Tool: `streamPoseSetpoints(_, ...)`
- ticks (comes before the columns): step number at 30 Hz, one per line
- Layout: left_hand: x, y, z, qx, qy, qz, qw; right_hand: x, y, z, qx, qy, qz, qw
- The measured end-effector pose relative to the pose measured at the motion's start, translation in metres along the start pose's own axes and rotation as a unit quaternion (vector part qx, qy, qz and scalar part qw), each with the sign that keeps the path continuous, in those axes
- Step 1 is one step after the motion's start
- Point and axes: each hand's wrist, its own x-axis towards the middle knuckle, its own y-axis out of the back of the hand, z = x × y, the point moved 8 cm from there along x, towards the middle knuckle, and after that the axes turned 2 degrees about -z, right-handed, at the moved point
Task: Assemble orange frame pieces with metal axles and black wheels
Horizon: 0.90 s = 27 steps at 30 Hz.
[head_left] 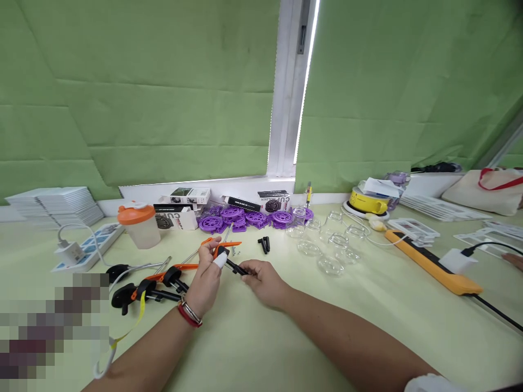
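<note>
In the head view my left hand (206, 275) closes round a black-and-orange part (223, 250), which has a flat orange blade and a thin metal rod reaching up beyond it. A white wrap covers one finger of that hand. My right hand (263, 280) pinches the lower end of the black tube (236, 267) that runs down from the same part. Two short black pieces (264, 244) lie just past my right hand. Small screws (234, 251) are scattered beside the orange blade. Similar black-and-orange parts (157, 288) lie left of my left wrist.
Purple spoked discs (245, 219) and cup holder boxes (175, 218) line the wall. Clear glass cups (337, 245) stand to the right. An orange-lidded cup (141, 231), a white power strip (96, 247) and an orange power strip (433, 264) flank the work area. Another person's hand (512, 260) shows far right.
</note>
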Motion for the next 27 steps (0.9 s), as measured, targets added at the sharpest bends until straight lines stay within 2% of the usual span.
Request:
streamPoseSetpoints(4,-0.008,-0.009,0.022,0.121,-0.099,-0.024,0.987,-0.003,-0.012,0.001,0.162,-0.050,-0.017,0.985)
streamPoseSetpoints(7,-0.012,-0.015,0.028,0.191,-0.137,-0.052,0.971,-0.003,-0.015,-0.006,0.233,-0.058,-0.023,0.971)
streamPoseSetpoints(12,-0.014,-0.020,0.032,0.328,-0.206,-0.094,0.917,-0.004,-0.013,-0.014,0.310,-0.078,-0.026,0.947)
streamPoseSetpoints(16,-0.016,-0.024,0.035,0.390,-0.261,-0.121,0.875,-0.006,-0.012,-0.015,0.346,-0.097,-0.018,0.933)
streamPoseSetpoints(19,-0.018,-0.029,0.032,0.428,-0.258,-0.146,0.854,-0.008,-0.012,-0.017,0.354,-0.110,-0.015,0.929)
streamPoseSetpoints(23,-0.021,-0.034,0.030,0.459,-0.248,-0.154,0.839,-0.010,-0.014,-0.016,0.355,-0.131,-0.006,0.926)
streamPoseSetpoints(27,-0.026,-0.035,0.035,0.455,-0.292,-0.131,0.831,-0.011,-0.016,-0.013,0.355,-0.145,-0.010,0.923)
